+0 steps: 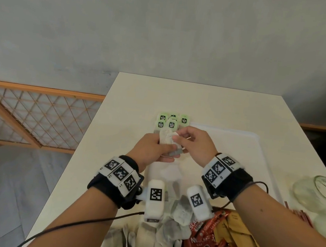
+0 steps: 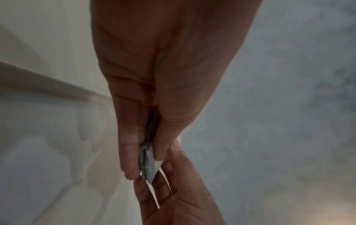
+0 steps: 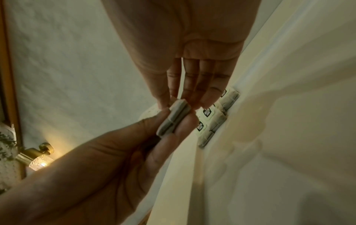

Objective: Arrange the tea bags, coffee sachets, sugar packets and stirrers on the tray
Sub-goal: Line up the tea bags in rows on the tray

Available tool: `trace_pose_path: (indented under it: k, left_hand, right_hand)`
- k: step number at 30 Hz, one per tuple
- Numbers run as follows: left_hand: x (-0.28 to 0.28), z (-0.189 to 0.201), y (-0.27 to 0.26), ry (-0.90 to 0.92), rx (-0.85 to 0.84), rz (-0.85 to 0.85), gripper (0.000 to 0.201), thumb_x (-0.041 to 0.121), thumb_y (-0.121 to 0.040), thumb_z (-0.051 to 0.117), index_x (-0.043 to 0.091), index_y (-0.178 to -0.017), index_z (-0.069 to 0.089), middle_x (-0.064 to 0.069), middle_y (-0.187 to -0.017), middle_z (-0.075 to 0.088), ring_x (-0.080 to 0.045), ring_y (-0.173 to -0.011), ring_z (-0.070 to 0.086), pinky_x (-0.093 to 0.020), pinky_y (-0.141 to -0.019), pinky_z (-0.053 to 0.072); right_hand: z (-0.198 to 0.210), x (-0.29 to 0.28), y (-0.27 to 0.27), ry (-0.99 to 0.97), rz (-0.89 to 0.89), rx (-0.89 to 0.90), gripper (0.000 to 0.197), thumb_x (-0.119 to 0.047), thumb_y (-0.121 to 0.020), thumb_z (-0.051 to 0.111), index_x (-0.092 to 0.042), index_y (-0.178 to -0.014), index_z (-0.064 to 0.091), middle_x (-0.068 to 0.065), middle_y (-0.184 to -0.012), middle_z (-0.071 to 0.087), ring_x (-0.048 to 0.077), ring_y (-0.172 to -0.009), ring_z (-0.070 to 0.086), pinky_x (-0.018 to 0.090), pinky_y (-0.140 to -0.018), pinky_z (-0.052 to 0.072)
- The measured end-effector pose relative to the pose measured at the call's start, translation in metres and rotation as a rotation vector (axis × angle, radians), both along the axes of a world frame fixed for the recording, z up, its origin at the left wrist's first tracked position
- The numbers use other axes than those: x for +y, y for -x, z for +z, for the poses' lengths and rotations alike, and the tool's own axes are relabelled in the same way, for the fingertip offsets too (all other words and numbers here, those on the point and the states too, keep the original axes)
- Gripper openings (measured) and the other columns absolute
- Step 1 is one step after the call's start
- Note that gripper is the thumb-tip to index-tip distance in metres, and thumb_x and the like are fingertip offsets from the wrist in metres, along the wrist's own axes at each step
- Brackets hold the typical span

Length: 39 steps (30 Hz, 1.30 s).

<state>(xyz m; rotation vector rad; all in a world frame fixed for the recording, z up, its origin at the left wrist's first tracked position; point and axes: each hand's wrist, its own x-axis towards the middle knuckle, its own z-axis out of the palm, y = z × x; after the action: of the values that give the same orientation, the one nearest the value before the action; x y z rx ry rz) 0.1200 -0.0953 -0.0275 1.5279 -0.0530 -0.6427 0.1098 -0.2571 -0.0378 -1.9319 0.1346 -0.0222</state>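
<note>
Pinching a tea bag (image 1: pixel 166 138), both hands (image 1: pixel 153 149) hide its tag.

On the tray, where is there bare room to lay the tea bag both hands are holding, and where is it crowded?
Bare room: the tray to the right of the green-tagged tea bags and of the right hand. Crowded: the far left corner where those bags lie, and the near edge, piled with loose tea bags and coffee sachets. Left hand and right hand both pinch the held tea bag.
</note>
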Motion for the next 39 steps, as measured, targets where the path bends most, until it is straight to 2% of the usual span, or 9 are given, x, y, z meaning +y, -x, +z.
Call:
trace_pose_path:
  k: [4, 11, 16, 19, 25, 30, 35, 37, 39]
  left_hand:
    - [0.001, 0.005, 0.009, -0.067, -0.034, 0.068, 0.024, 0.013, -0.094, 0.064, 0.005, -0.116, 0.066, -0.015, -0.096, 0.075, -0.023, -0.078, 0.074, -0.031, -0.069, 0.062]
    - [-0.007, 0.022, 0.023, -0.061, -0.154, 0.232, 0.014, 0.008, -0.092, 0.062, 0.002, -0.101, 0.069, -0.01, -0.075, 0.066, -0.018, -0.056, 0.063, -0.034, -0.062, 0.061]
    - [-0.023, 0.026, 0.035, -0.161, -0.302, 0.154, 0.014, 0.003, -0.079, 0.069, 0.007, -0.09, 0.075, -0.007, -0.069, 0.069, -0.014, -0.058, 0.064, -0.033, -0.064, 0.061]
    - [-0.029, 0.026, 0.038, -0.161, -0.319, 0.107, 0.011, 0.009, -0.078, 0.075, 0.005, -0.088, 0.075, -0.008, -0.067, 0.069, -0.014, -0.059, 0.063, -0.036, -0.067, 0.062]
    - [-0.028, 0.018, 0.026, -0.138, -0.234, 0.237, 0.008, 0.003, -0.083, 0.067, -0.001, -0.078, 0.072, -0.012, -0.061, 0.067, -0.019, -0.052, 0.061, -0.036, -0.064, 0.062]
    - [-0.029, 0.008, 0.016, -0.064, -0.126, 0.212, 0.004, 0.004, -0.088, 0.069, 0.003, -0.083, 0.069, -0.008, -0.063, 0.066, -0.015, -0.049, 0.059, -0.037, -0.065, 0.063]
    - [-0.025, -0.003, 0.003, -0.099, -0.086, 0.185, 0.008, 0.0, -0.087, 0.068, 0.002, -0.095, 0.069, -0.01, -0.073, 0.066, -0.016, -0.054, 0.062, -0.033, -0.065, 0.062]
    - [-0.021, -0.009, -0.006, -0.108, -0.064, 0.217, 0.015, 0.0, -0.087, 0.066, 0.0, -0.103, 0.069, -0.013, -0.081, 0.068, -0.017, -0.057, 0.064, -0.031, -0.065, 0.062]
    - [-0.016, -0.013, -0.014, -0.105, -0.043, 0.244, 0.017, 0.003, -0.089, 0.065, 0.001, -0.105, 0.07, -0.013, -0.086, 0.07, -0.017, -0.061, 0.066, -0.032, -0.068, 0.062]
  right_hand:
    - [0.005, -0.004, 0.016, -0.059, -0.084, -0.028, 0.011, -0.014, -0.087, 0.07, -0.016, -0.079, 0.063, 0.003, -0.076, 0.064, 0.014, -0.066, 0.06, 0.024, -0.058, 0.052]
    - [0.014, -0.007, 0.04, -0.08, -0.241, -0.054, 0.018, -0.015, -0.091, 0.064, -0.008, -0.078, 0.052, 0.006, -0.063, 0.065, 0.02, -0.057, 0.066, 0.043, -0.069, 0.06]
    - [0.024, -0.005, 0.045, 0.028, -0.241, -0.069, 0.019, -0.019, -0.09, 0.063, -0.011, -0.078, 0.051, 0.005, -0.069, 0.067, 0.018, -0.06, 0.07, 0.042, -0.073, 0.059]
    - [0.024, -0.003, 0.047, 0.06, -0.228, -0.064, 0.019, -0.023, -0.089, 0.065, -0.011, -0.079, 0.054, 0.005, -0.074, 0.07, 0.017, -0.061, 0.07, 0.039, -0.073, 0.058]
    - [0.018, -0.005, 0.043, -0.076, -0.197, -0.042, 0.013, -0.013, -0.097, 0.05, -0.012, -0.09, 0.06, 0.003, -0.085, 0.067, 0.021, -0.068, 0.07, 0.043, -0.076, 0.059]
    - [0.01, -0.015, 0.03, -0.075, -0.177, 0.026, 0.007, -0.015, -0.094, 0.06, -0.014, -0.101, 0.058, -0.001, -0.093, 0.058, 0.017, -0.065, 0.065, 0.037, -0.066, 0.06]
    - [-0.004, -0.022, 0.009, 0.044, -0.082, 0.133, 0.011, -0.011, -0.092, 0.061, -0.016, -0.084, 0.056, 0.004, -0.08, 0.059, 0.019, -0.061, 0.065, 0.033, -0.062, 0.059]
    - [-0.01, -0.023, 0.0, 0.104, -0.098, 0.184, 0.002, -0.012, -0.093, 0.06, -0.011, -0.092, 0.059, 0.002, -0.075, 0.061, 0.017, -0.058, 0.064, 0.027, -0.058, 0.057]
    - [-0.017, -0.026, -0.01, 0.129, -0.142, 0.238, 0.01, -0.013, -0.093, 0.06, -0.006, -0.1, 0.06, 0.004, -0.075, 0.063, 0.017, -0.057, 0.064, 0.025, -0.057, 0.056]
